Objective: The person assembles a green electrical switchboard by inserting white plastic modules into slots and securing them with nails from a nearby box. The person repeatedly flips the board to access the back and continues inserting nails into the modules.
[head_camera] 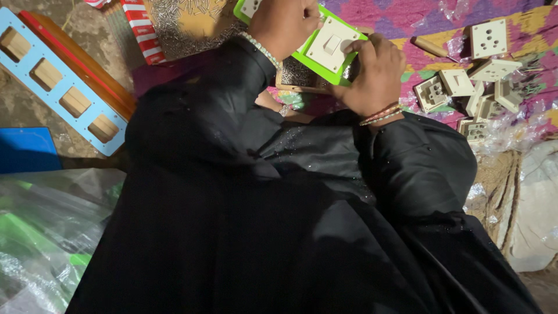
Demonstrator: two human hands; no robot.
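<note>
Nearest the camera, black sleeves run up to both hands. The right hand (375, 72), with thin bangles at the wrist, curls its fingers around the right edge of a bright green plate (303, 56), clamped on it. A cream switch module (331, 43) sits on that plate, just left of the right hand's thumb, which touches its corner. The left hand (285, 23), a beaded bracelet at its wrist, is closed in a fist over the plate's upper left part; what its fingers grip cannot be told. Just under the plate, between the two wrists, lies a small tray of tiny screws (297, 75).

Right of the right hand, loose cream socket and switch modules (476, 87) lie heaped on a patterned pink cloth (418, 17), with crumpled clear plastic around them. Well left of the left hand, a light blue plate with four rectangular openings (61, 87) rests on a wooden board (87, 64). Beyond the left hand, a larger heap of small metal screws (186, 17) lies beside a red and white striped box (139, 29).
</note>
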